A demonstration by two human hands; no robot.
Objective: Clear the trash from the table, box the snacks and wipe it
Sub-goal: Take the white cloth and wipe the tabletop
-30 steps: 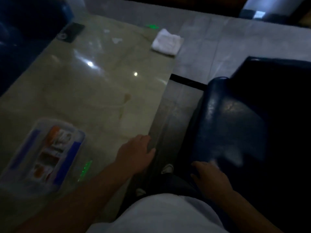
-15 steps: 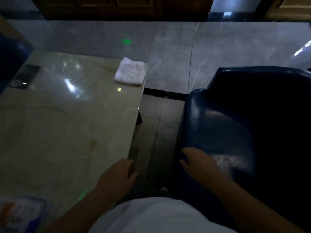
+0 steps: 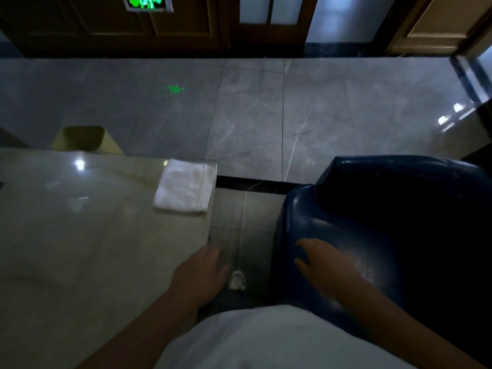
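Observation:
A folded white cloth lies at the far right corner of the glossy marble table. My left hand rests on the table's right edge, fingers loosely spread and holding nothing, well short of the cloth. My right hand lies flat on the arm of a dark blue armchair, also with nothing in it. The snack box is out of view.
A yellowish open-topped bin stands on the floor just beyond the table's far edge. A narrow strip of grey tiled floor separates table and armchair; my shoe shows there. Wooden doors line the back wall.
The view has swung up and forward along the table: the snack box has slid out of view at lower left, the cloth appears closer, and both hands have stayed on the table edge and chair arm.

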